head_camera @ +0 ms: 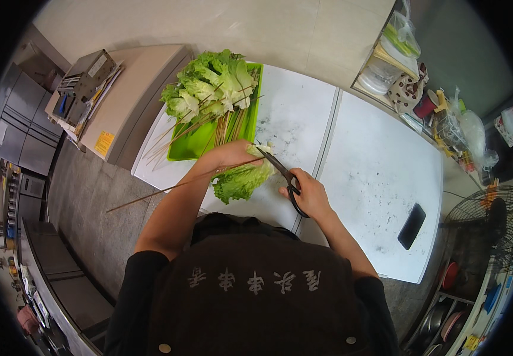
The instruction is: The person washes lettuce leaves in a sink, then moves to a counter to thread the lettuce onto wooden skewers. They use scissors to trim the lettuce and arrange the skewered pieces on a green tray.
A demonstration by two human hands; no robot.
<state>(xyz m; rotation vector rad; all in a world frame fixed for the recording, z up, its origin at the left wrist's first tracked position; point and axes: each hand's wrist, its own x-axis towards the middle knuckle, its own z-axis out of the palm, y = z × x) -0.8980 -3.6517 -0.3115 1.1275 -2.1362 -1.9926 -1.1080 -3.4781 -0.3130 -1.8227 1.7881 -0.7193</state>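
My left hand (235, 153) grips a green lettuce leaf (242, 181) together with a thin wooden skewer (167, 190), whose long end slants down over my forearm. In my right hand (310, 194) is a pair of dark scissors (285, 172). Their blades reach up and left to the pale stem end of the leaf; whether they are fully closed is hard to tell. Just beyond my left hand stands a bright green plastic tray (190, 147). It holds a heap of skewered lettuce (214, 82) and a bundle of bare skewers (229, 127), with several sticks jutting over its left rim.
Both trays and hands are over white tables (367, 178) with a seam between them. A black smartphone (411, 226) lies at the right. Beyond it stands a wire-guarded fan (492, 227). A beige counter (127, 89) adjoins the left, and a shelf with plastic bags (472, 129) the right.
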